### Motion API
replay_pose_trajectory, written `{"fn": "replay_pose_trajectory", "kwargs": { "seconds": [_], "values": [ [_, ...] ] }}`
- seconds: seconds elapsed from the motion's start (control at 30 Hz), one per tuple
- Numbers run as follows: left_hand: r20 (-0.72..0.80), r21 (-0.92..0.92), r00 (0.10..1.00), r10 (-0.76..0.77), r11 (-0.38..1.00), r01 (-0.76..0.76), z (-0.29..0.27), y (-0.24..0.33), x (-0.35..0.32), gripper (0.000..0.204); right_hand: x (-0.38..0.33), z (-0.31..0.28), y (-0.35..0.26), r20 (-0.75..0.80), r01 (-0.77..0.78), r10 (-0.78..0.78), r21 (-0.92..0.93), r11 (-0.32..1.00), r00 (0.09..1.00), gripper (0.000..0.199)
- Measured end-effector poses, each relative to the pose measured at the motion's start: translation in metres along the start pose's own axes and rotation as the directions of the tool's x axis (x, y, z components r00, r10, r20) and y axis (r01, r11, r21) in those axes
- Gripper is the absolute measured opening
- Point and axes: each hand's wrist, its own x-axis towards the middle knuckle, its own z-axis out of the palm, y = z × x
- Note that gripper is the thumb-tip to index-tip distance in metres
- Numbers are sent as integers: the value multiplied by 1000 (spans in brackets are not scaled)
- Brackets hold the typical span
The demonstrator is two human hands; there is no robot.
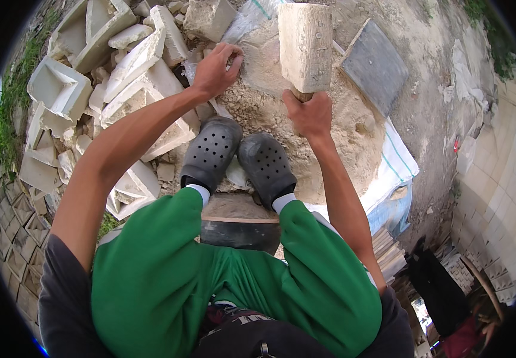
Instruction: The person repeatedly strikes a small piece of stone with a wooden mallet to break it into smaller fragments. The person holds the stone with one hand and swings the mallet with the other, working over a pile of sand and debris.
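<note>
In my right hand (310,113) is a wooden mallet (305,51), its handle gripped close below the big block-shaped head, which is raised and dusted pale. Under it spreads a heap of crumbled plaster-like powder and bits (338,149) on a white woven sack (398,156) with green-blue stripes. My left hand (217,70) reaches to the far left edge of the heap, fingers curled together; whatever they hold is hidden. Close beside that hand stand broken white plaster-like moulds (144,56).
My feet in grey clogs (210,149) rest at the heap's near edge. A dark square slab (376,67) lies to the right of the mallet. Angular mould pieces (61,89) pile up on the left. Stacked pale blocks (496,197) line the right side.
</note>
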Motion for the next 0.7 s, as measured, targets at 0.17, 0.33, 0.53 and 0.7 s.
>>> {"fn": "replay_pose_trajectory", "kwargs": {
  "seconds": [0.17,0.33,0.53,0.7],
  "values": [
    [-29,-45,1000,6,999,-7,2,0,0,17,10,33,28,-58,39,-46,-114,993,997,41],
    [6,-33,1000,15,999,-15,0,-5,-4,18,4,3,4,30,-82,82,-10,997,996,47],
    [1,-62,999,-33,998,33,1,-4,-5,18,7,16,23,-8,47,-48,-93,995,999,50],
    [167,-17,986,-17,1000,21,-6,1,-17,19,13,23,21,34,2,5,-186,982,999,52]
  ]
}}
